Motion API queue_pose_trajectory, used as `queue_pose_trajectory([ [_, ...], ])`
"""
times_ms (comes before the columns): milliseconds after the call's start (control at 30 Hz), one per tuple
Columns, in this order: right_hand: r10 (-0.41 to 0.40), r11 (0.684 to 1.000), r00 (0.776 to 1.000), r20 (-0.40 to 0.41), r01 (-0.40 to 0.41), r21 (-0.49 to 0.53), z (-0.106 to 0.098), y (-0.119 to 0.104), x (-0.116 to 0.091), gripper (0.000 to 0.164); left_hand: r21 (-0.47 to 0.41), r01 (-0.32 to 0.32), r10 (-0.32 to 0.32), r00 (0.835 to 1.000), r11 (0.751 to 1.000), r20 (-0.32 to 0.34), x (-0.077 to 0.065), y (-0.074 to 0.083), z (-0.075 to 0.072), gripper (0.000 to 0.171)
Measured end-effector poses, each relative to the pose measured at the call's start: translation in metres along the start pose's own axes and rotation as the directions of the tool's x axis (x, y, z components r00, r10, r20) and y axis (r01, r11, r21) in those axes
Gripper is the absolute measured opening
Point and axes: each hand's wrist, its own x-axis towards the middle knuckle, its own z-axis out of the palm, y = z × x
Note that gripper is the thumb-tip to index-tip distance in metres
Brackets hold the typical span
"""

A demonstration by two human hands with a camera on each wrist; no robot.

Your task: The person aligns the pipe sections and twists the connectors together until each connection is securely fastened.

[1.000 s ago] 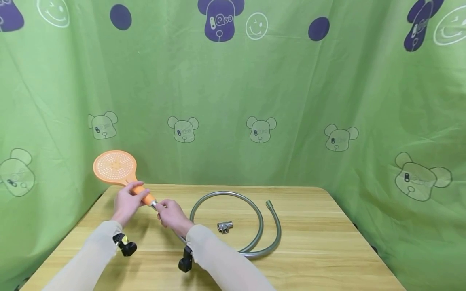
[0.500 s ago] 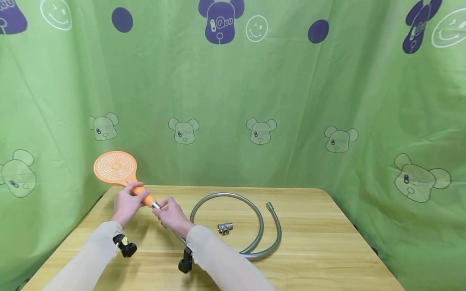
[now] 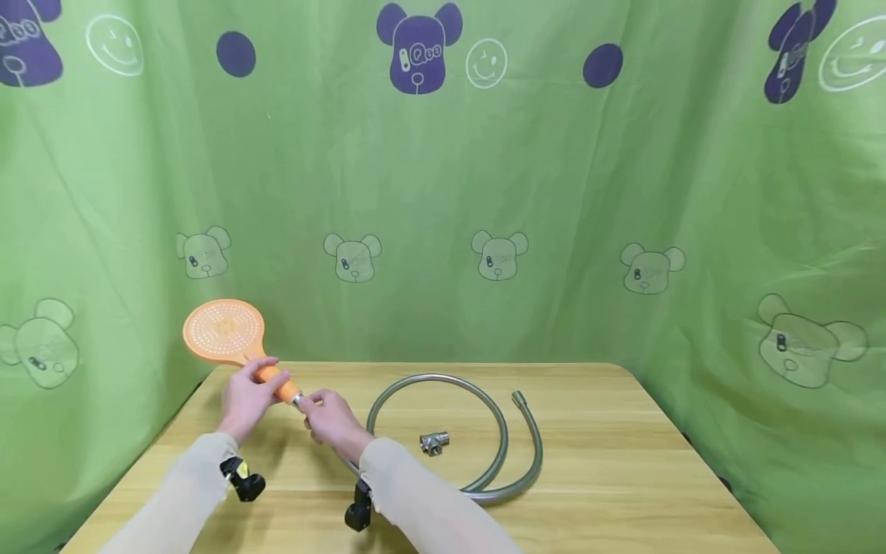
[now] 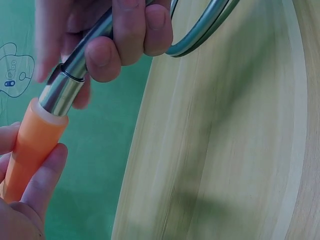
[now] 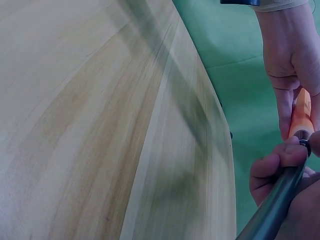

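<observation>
Lower left, left hand (image 3: 247,403) grips the probably light showerhead (image 3: 224,331) by its handle (image 4: 35,140), likely surest; right hand (image 3: 337,421) pinches shower hose (image 5: 274,207).

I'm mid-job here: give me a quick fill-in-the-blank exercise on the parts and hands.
1. The left hand grips the shower head, whose colour is ____.
2. Of the hose and the metal fitting, the right hand holds the ____.
3. The number of hands touching the metal fitting is ____.
4. In the head view, the hose's free end lies to the metal fitting's ____.

Missing words: orange; hose; zero; right.
</observation>
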Motion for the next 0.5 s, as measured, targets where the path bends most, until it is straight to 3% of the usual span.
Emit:
queue_pose_trajectory([
  [233, 0.005, 1.0, 1.0, -0.028, -0.005, -0.001, -0.0009, 0.0029, -0.0039, 0.026, -0.01, -0.001, 0.001, 1.0, 1.0, -0.007, -0.0018, -0.0028, 0.005, 0.051],
  [500, -0.001, 1.0, 1.0, -0.01, 0.002, 0.012, 0.0005, -0.0001, -0.0014, 0.017, -0.017, 0.007, -0.007, 1.0, 1.0, -0.002, -0.0003, -0.0006, 0.0019, 0.054],
])
